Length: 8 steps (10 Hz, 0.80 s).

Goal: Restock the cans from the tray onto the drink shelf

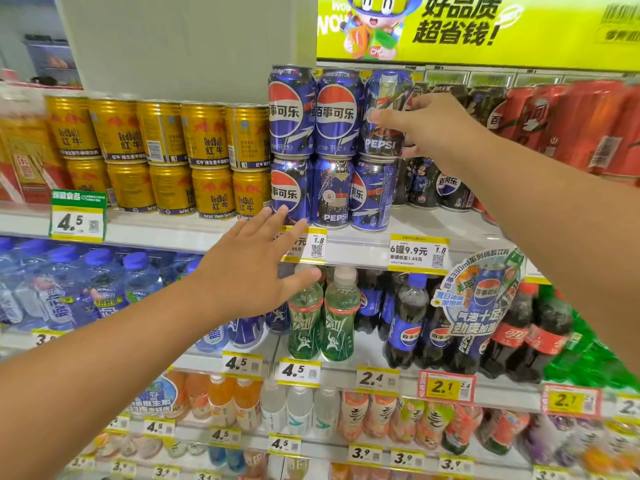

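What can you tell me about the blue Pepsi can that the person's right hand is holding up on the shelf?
The Pepsi can is shiny blue metal with a silver top rim, white "PEPSI" lettering low on its side and red, white and silver graphics above. It stands upright on the upper tier, on top of another blue can, rightmost of three blue cans there. The right hand grips its right side, thumb across the front. Black cans sit behind and to its right.

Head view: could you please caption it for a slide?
Right hand sets a blue Pepsi can atop the stacked row.
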Available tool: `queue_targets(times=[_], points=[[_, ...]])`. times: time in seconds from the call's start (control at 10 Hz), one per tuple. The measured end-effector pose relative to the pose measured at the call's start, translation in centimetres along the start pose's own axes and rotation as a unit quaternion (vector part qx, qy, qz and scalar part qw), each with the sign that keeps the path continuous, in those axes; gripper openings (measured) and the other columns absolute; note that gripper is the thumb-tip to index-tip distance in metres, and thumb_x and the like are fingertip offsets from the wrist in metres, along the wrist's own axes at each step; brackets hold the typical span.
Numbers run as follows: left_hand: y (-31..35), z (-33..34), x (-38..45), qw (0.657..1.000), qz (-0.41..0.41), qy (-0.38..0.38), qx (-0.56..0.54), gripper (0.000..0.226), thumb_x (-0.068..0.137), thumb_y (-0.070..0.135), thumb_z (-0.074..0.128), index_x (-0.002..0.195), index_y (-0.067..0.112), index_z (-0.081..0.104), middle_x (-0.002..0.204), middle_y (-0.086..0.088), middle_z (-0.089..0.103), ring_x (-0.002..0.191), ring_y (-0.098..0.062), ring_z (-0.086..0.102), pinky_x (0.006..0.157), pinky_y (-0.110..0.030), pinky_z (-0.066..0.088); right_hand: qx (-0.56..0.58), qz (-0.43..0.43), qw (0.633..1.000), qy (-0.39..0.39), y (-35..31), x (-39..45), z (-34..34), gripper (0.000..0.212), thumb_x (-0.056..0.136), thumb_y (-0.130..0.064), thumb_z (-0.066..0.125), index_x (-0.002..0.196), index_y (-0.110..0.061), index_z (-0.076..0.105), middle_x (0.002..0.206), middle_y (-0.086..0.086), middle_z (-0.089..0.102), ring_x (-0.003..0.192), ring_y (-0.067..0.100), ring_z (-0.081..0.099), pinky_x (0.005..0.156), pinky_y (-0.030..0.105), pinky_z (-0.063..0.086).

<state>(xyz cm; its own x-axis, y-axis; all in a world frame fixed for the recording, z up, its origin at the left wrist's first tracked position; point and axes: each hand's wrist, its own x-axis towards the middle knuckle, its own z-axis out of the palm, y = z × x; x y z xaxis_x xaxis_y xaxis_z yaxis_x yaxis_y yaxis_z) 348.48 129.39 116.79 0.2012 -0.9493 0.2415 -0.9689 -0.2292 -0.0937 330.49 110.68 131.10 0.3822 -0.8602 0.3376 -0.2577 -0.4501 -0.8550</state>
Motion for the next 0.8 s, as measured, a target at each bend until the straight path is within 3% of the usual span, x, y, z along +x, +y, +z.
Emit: queue_targets(times=[0.1,0.2,0.4,0.5,0.6,0.7,0.8], points=[[0.1,-0.3,0.1,1.0,-0.003,-0.007,-0.003,0.102,0.071,0.089,0.0,0.16,0.039,-0.004,0.17,0.002,-0.01,0.157,-0.018,-0.011,0.127,-0.043,0.001,-0.003,-0.006,1.0,-0.002,0.3,0.4,0.2,0.094,0.074,-0.051,0.084,0.147,-0.008,0.042,0.095,-0.013,0.053,0.089,0.003,0.059,0.088,0.038,0.06],[0.1,-0.4,0.4,1.0,-0.001,-0.005,-0.007,0.104,0.07,0.089,0.0,0.161,0.038,-0.003,0.171,0.002,-0.008,0.157,-0.018,-0.009,0.127,-0.045,0.004,-0.009,-0.012,1.0,-0.009,0.6,0.7,0.3,0.096,0.077,-0.052,0.081,0.15,-0.008,0.038,0.106,-0.009,0.052,0.099,0.011,0.061,0.091,0.038,0.059],[0.1,-0.5,0.4,1.0,0.0,-0.006,-0.011,0.104,0.07,0.089,-0.001,0.161,0.038,-0.003,0.171,0.002,-0.006,0.157,-0.018,-0.009,0.127,-0.045,0.004,-0.022,-0.011,1.0,-0.015,1.3,1.1,0.6,0.104,0.069,-0.065,0.079,0.148,-0.009,0.042,0.124,-0.003,0.056,0.114,0.018,0.061,0.092,0.036,0.058],[0.1,-0.5,0.4,1.0,0.003,0.0,-0.018,0.104,0.07,0.089,0.0,0.161,0.038,-0.002,0.171,0.002,-0.005,0.157,-0.019,-0.008,0.127,-0.045,0.004,-0.021,-0.023,1.0,-0.006,1.5,1.1,0.6,0.092,0.079,-0.06,0.075,0.147,-0.007,0.044,0.109,-0.007,0.057,0.108,0.016,0.06,0.099,0.038,0.055],[0.0,-0.6,0.4,1.0,0.007,-0.006,-0.016,0.1,0.074,0.089,0.003,0.161,0.038,-0.003,0.171,0.001,-0.006,0.157,-0.019,-0.008,0.127,-0.044,0.004,-0.055,-0.022,0.998,0.016,2.6,0.7,0.7,0.1,0.076,-0.07,0.069,0.15,-0.009,0.04,0.131,0.0,0.057,0.119,0.022,0.059,0.105,0.044,0.049],[-0.4,-0.6,0.5,1.0,0.014,-0.015,-0.017,0.097,0.079,0.088,0.008,0.161,0.038,-0.003,0.171,0.002,-0.007,0.157,-0.019,-0.008,0.127,-0.045,0.004,-0.097,-0.029,0.993,0.066,4.1,-0.3,1.3,0.091,0.079,-0.072,0.062,0.146,-0.013,0.045,0.136,0.003,0.058,0.112,0.021,0.059,0.095,0.038,0.049],[-0.7,-1.0,0.4,1.0,0.023,-0.012,-0.017,0.098,0.077,0.089,0.007,0.16,0.038,-0.003,0.171,0.001,-0.006,0.157,-0.02,-0.007,0.127,-0.046,0.006,-0.138,-0.058,0.984,0.098,4.8,-2.3,2.6,0.073,0.091,-0.058,0.06,0.144,-0.009,0.044,0.132,0.004,0.057,0.111,0.019,0.053,0.089,0.029,0.039]])
